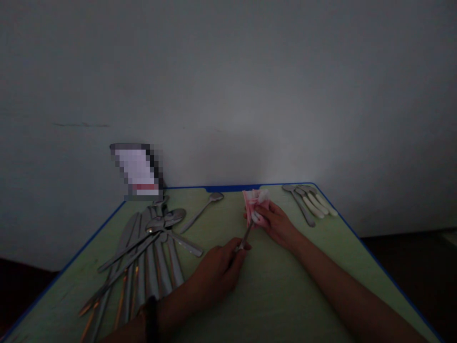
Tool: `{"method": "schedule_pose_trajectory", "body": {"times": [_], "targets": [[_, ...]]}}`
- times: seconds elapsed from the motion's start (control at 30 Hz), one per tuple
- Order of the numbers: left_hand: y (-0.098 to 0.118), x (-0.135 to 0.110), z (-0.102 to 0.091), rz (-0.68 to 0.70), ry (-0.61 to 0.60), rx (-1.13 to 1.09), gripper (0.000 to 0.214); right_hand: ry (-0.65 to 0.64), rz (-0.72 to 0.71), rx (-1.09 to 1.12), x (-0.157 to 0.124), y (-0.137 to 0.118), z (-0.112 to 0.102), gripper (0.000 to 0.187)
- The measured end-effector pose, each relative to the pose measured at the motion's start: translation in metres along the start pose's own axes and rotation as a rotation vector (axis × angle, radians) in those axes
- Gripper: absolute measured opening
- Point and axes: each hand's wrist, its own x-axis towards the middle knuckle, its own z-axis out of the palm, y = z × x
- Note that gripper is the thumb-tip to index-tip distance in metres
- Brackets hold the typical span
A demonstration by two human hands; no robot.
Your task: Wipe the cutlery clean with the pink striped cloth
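Note:
My left hand [221, 264] is closed around the handle of a piece of metal cutlery [247, 233], which slants up and away from me. Its far end disappears into a crumpled pink and white cloth [256, 202], so I cannot see whether it is a spoon or a fork. My right hand [276, 221] pinches the cloth around that end, above the table. Left of my hands, a loose pile of spoons [166, 221] lies over several knives [134, 233]. A single spoon [202, 209] rests apart, beyond my left hand.
On the right of the pale green, blue-edged table [285, 295] lie a metal spoon [303, 209] and several white-handled pieces of cutlery [317, 205]. A pixelated device with a bright screen [137, 169] stands at the back left. A grey wall [228, 95] rises behind the table.

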Motion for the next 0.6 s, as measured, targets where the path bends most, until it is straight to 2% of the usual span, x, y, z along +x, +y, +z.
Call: {"method": "schedule_pose_trajectory", "body": {"times": [0.27, 0.6], "targets": [[0.0001, 0.0003, 0.0002, 0.009, -0.017, 0.022, 0.032, -0.008, -0.003, -0.014, -0.0011, -0.0020, 0.0016, 0.027], [-0.0005, 0.0002, 0.0023, 0.055, -0.053, 0.153, 0.027, -0.041, -0.013, -0.108, -0.0029, -0.0027, 0.0029, 0.022]]}}
